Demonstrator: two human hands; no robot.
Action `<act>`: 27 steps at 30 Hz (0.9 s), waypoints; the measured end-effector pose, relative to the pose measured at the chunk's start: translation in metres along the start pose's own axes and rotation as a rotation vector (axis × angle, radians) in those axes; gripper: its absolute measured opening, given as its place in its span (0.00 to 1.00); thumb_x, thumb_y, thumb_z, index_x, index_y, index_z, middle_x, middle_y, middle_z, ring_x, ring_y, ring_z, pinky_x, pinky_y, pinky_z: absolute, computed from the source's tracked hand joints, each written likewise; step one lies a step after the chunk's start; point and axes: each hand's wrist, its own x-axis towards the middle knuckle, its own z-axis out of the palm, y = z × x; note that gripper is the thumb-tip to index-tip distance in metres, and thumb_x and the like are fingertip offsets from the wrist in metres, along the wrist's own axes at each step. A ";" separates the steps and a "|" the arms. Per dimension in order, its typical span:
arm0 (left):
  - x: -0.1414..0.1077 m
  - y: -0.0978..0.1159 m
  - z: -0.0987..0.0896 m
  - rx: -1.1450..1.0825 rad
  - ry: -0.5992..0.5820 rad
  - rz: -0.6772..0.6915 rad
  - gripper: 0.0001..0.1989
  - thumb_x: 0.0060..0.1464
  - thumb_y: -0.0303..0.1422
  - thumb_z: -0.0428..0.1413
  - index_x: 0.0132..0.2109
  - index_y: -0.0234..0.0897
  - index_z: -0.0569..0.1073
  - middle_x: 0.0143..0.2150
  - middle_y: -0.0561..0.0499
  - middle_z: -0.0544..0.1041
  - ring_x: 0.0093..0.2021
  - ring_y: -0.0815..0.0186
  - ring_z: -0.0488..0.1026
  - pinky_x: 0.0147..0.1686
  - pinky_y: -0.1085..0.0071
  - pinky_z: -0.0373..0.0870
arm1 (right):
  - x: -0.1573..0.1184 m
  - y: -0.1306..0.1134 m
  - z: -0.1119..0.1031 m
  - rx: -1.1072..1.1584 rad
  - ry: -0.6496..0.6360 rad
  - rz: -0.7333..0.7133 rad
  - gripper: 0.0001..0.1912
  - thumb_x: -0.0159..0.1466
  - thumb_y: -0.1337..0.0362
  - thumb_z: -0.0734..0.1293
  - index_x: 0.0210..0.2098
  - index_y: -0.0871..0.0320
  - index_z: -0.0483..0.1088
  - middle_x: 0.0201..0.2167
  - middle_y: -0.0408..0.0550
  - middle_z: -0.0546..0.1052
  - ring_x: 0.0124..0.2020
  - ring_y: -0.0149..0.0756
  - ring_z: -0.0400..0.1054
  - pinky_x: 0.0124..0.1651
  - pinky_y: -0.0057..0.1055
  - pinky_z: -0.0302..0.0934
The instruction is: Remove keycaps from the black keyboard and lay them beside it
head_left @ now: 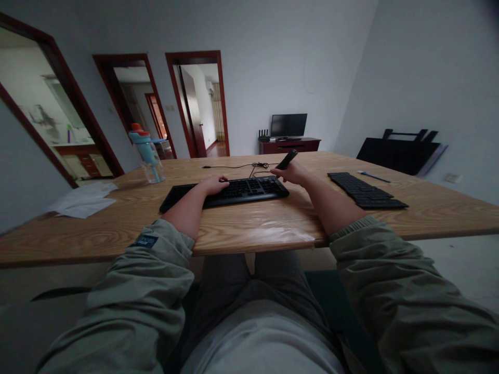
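Note:
A black keyboard (pixel 253 190) lies on the wooden table in front of me, slightly tilted in view. My left hand (pixel 213 184) rests over its left-middle part, fingers curled onto the keyboard near the far edge. At the keyboard's right end, my right hand (pixel 293 172) grips a thick black stick-shaped tool (pixel 287 159). The tool slants up to the right, and its lower end is hidden by my fingers, so I cannot tell whether it touches the keyboard. A black cable (pixel 260 165) lies loosely coiled behind the keyboard.
Right of my right hand lies a flat black keyed panel (pixel 360 191) with a stepped edge, and a thin blue brush (pixel 373 176) behind it. Left stand a clear bottle (pixel 153 169) with blue and red top and white papers (pixel 83 200). The table's front edge (pixel 257 250) is near my lap.

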 end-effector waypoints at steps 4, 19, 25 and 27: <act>0.000 0.001 0.000 -0.004 0.004 0.001 0.22 0.62 0.41 0.52 0.58 0.37 0.75 0.58 0.45 0.77 0.56 0.58 0.75 0.56 0.68 0.69 | 0.001 0.002 0.000 0.001 -0.019 -0.016 0.14 0.65 0.56 0.70 0.30 0.61 0.71 0.27 0.47 0.75 0.23 0.28 0.66 0.24 0.24 0.60; -0.002 0.002 -0.001 -0.001 0.005 0.012 0.21 0.62 0.40 0.52 0.58 0.36 0.75 0.58 0.45 0.77 0.56 0.59 0.75 0.57 0.70 0.68 | 0.003 0.007 0.000 -0.010 -0.014 -0.002 0.13 0.65 0.59 0.70 0.29 0.62 0.71 0.27 0.48 0.76 0.22 0.27 0.65 0.23 0.25 0.59; -0.002 0.003 -0.002 0.007 -0.004 0.004 0.21 0.62 0.40 0.52 0.58 0.38 0.75 0.59 0.46 0.77 0.57 0.59 0.74 0.57 0.68 0.68 | -0.005 -0.005 -0.004 -0.050 -0.062 -0.036 0.10 0.62 0.62 0.72 0.29 0.62 0.73 0.25 0.47 0.75 0.23 0.28 0.66 0.26 0.26 0.62; -0.003 0.004 -0.002 -0.001 -0.006 0.001 0.21 0.62 0.41 0.52 0.57 0.38 0.75 0.58 0.46 0.78 0.56 0.59 0.75 0.57 0.69 0.68 | -0.008 -0.012 -0.007 -0.037 -0.102 -0.042 0.08 0.61 0.63 0.73 0.29 0.61 0.73 0.26 0.47 0.75 0.24 0.29 0.66 0.27 0.26 0.63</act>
